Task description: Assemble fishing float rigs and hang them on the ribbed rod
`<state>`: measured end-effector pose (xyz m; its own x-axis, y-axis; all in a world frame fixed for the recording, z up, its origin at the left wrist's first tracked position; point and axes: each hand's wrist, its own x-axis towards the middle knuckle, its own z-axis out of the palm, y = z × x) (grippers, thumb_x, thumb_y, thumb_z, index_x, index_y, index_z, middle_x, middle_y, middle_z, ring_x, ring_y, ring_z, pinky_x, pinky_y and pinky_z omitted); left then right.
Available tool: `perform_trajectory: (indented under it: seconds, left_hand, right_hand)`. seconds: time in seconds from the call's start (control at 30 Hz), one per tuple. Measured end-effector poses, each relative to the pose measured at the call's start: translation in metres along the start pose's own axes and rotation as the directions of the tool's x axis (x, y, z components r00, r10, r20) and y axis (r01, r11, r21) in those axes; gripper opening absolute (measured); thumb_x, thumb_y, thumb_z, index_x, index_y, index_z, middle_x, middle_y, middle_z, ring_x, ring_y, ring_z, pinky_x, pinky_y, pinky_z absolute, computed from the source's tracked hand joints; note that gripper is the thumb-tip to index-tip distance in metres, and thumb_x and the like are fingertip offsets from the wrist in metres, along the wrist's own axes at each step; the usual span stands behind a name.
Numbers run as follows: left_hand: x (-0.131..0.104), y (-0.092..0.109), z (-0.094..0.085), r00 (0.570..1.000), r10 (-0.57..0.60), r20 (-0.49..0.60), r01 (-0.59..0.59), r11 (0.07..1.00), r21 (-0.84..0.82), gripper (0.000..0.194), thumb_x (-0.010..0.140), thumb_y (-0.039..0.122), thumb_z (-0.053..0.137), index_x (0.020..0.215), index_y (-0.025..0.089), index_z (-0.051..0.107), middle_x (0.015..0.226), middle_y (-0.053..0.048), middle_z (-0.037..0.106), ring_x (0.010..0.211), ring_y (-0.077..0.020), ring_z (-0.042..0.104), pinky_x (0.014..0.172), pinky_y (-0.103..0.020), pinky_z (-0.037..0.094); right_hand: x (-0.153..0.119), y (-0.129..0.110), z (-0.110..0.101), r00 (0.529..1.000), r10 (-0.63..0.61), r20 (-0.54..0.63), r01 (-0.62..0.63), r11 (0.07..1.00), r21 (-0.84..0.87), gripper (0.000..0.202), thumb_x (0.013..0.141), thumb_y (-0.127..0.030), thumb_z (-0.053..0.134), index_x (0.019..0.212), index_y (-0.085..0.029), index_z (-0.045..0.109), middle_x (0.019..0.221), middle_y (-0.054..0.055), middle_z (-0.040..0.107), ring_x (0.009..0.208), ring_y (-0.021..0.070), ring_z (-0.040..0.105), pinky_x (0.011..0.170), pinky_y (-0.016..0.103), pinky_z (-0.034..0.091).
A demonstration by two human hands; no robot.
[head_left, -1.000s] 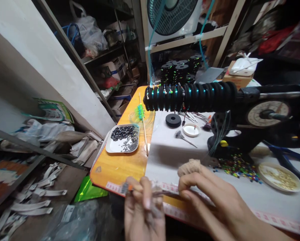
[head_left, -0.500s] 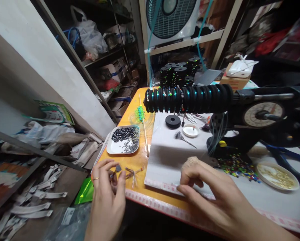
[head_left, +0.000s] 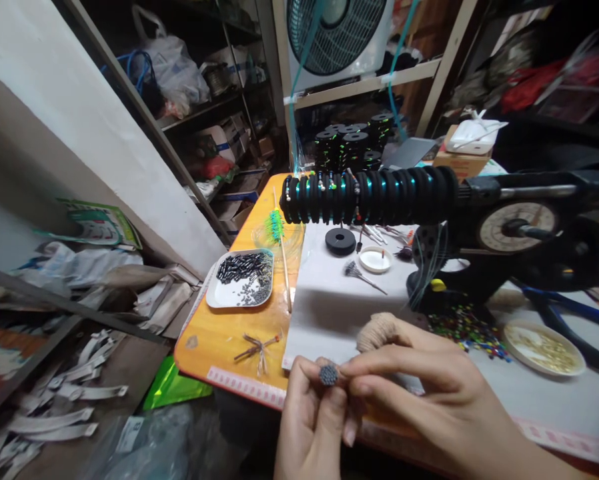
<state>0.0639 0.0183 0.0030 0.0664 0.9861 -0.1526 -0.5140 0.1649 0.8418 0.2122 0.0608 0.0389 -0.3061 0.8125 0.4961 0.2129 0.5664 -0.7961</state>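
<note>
My left hand (head_left: 312, 417) is closed round a small bundle (head_left: 328, 375) whose round grey end, made of many tiny tubes, faces up between thumb and forefinger. Close against it is my right hand (head_left: 404, 383), thumb and forefinger pinched at the bundle's right side; anything between those fingertips is too small to name. A beige wrap (head_left: 378, 332) covers one right finger. Left of the hands, thin brown wire-like pieces (head_left: 259, 350) lie on the orange table top (head_left: 204, 337). Behind them is a white tray (head_left: 224, 293) of black tubes and small grey pieces.
A black machine (head_left: 369, 197) with rings on its long arm spans the back right. Under it lie a black disc (head_left: 340, 241), a small white dish (head_left: 375, 268), colored beads (head_left: 467, 327), a dish of gold pieces (head_left: 547, 347) and blue-handled pliers (head_left: 572, 310).
My left hand has moved right, from beside the brown pieces to my right hand, carrying the grey bundle. My right fingers now meet at the bundle. The view has shifted slightly.
</note>
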Motion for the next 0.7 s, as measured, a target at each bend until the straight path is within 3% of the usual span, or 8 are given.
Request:
perform_trajectory:
  seconds: [0.23,0.3,0.37,0.47,0.57,0.7]
  left_hand:
    - [-0.005,-0.001,0.012,0.973,0.174,-0.153,-0.123,0.947,0.298,0.038,0.085,0.055,0.068,0.078,0.019,0.059,0.075,-0.001,0.058,0.071,-0.013,0.053,0.063,-0.022,0.04]
    - [-0.005,0.001,0.013,0.971,0.162,-0.175,-0.123,0.969,0.215,0.035,0.082,0.051,0.074,0.076,0.019,0.06,0.075,0.0,0.059,0.067,-0.0111,0.051,0.06,-0.02,0.039]
    - [-0.004,0.002,0.013,0.979,0.057,-0.194,-0.057,0.998,0.006,0.035,0.076,0.044,0.082,0.075,0.018,0.06,0.071,0.003,0.057,0.057,-0.0063,0.046,0.053,-0.017,0.035]
    - [-0.002,0.005,0.011,0.984,-0.063,-0.168,0.02,0.968,-0.251,0.036,0.072,0.039,0.086,0.073,0.015,0.059,0.063,0.005,0.053,0.049,-0.0022,0.039,0.049,-0.015,0.03]
    - [-0.002,0.006,0.009,0.985,0.016,-0.174,-0.066,0.955,-0.29,0.033,0.077,0.035,0.082,0.07,0.014,0.058,0.062,0.004,0.053,0.049,-0.0016,0.039,0.048,-0.013,0.029]
    - [-0.004,0.003,0.005,0.96,0.169,-0.225,-0.216,0.954,-0.206,0.025,0.084,0.033,0.077,0.075,0.017,0.06,0.066,0.004,0.055,0.052,-0.0025,0.041,0.05,-0.013,0.032]
  right_hand:
    - [-0.001,-0.004,0.002,0.999,-0.017,0.028,0.019,0.998,-0.063,0.012,0.09,-0.012,0.063,0.087,-0.019,0.072,0.077,0.001,0.062,0.07,0.0079,0.06,0.06,0.016,0.047]
    - [-0.001,-0.005,0.003,0.999,-0.016,0.034,0.018,0.998,-0.066,0.012,0.09,-0.011,0.062,0.086,-0.018,0.07,0.078,0.001,0.061,0.07,0.0081,0.06,0.061,0.016,0.048]
    - [-0.001,-0.005,0.003,0.999,-0.023,0.036,0.026,0.997,-0.067,0.013,0.09,-0.01,0.061,0.087,-0.018,0.071,0.078,0.002,0.061,0.07,0.0084,0.06,0.061,0.016,0.049]
    - [-0.002,-0.005,0.001,0.997,-0.056,0.047,0.06,0.994,-0.092,0.013,0.091,-0.011,0.061,0.09,-0.018,0.072,0.077,0.002,0.062,0.068,0.0094,0.061,0.059,0.017,0.05]
    - [-0.001,-0.005,-0.001,0.995,-0.082,0.048,0.089,0.985,-0.15,0.012,0.091,-0.012,0.062,0.087,-0.018,0.072,0.075,0.003,0.062,0.068,0.0107,0.061,0.059,0.018,0.051]
    - [0.002,-0.005,0.0,0.995,-0.079,0.059,0.088,0.981,-0.171,0.014,0.09,-0.01,0.06,0.087,-0.019,0.071,0.076,0.003,0.062,0.068,0.0109,0.061,0.057,0.019,0.05]
